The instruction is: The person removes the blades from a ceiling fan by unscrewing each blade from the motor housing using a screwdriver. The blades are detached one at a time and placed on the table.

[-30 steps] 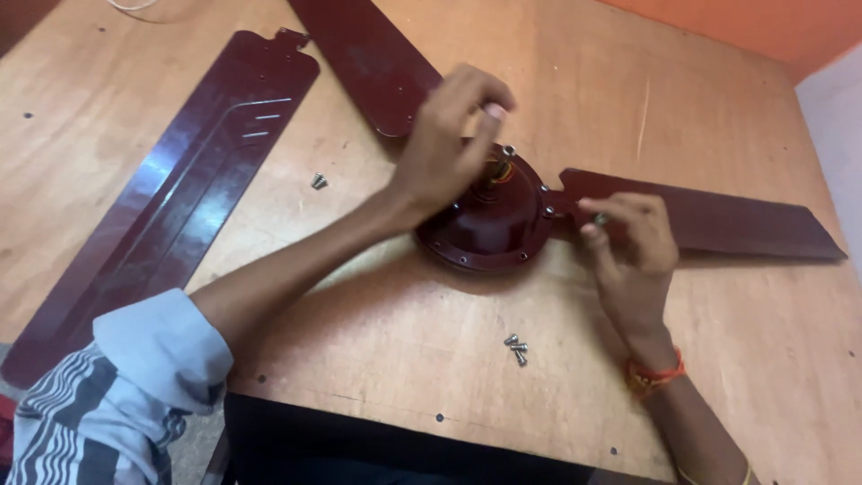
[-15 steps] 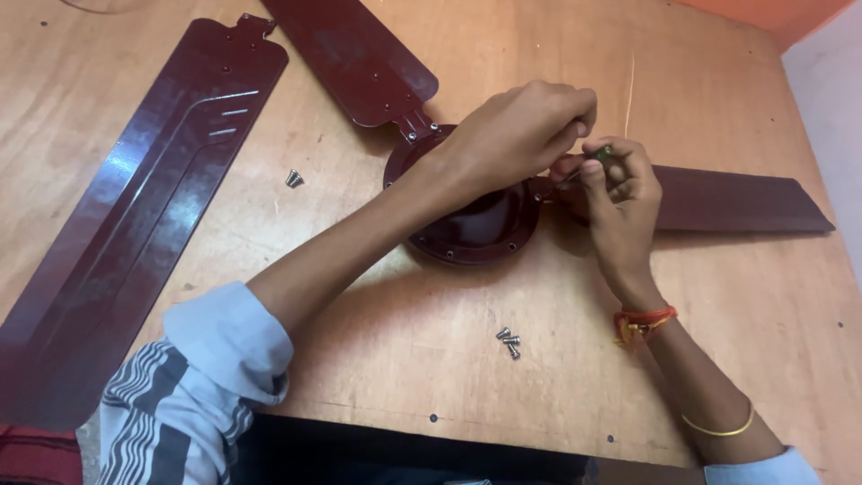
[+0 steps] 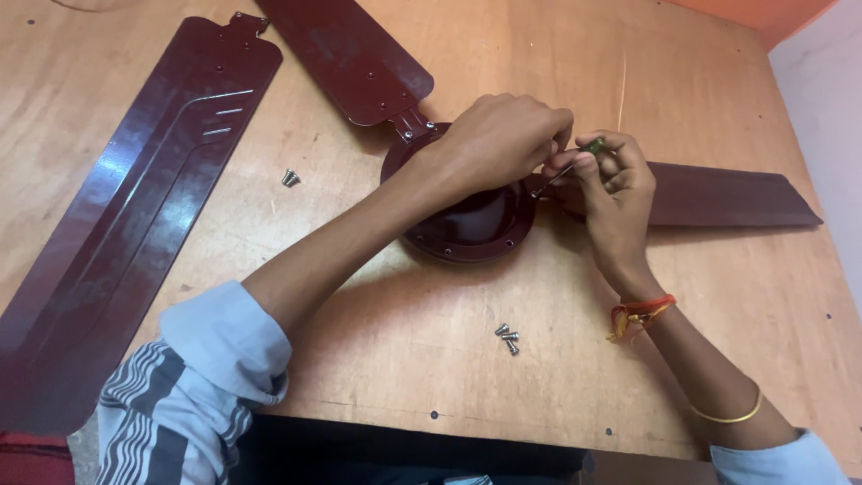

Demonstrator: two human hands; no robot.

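Note:
A maroon ceiling fan lies on the wooden table, its round motor hub in the middle. One blade runs up and left from the hub, another runs right. My left hand hovers over the hub's right side, fingers curled toward my right hand. My right hand pinches a small screwdriver with a green handle, its thin shaft pointing down-left at the hub's edge. What my left fingertips hold is hidden.
A loose maroon blade lies along the left of the table. Several small screws sit near the front edge and one screw lies left of the hub. A pale wall rises at the right.
My left hand has moved from the hub's top to its right side and met my right hand. The screwdriver shaft now shows between them. The view has shifted a little.

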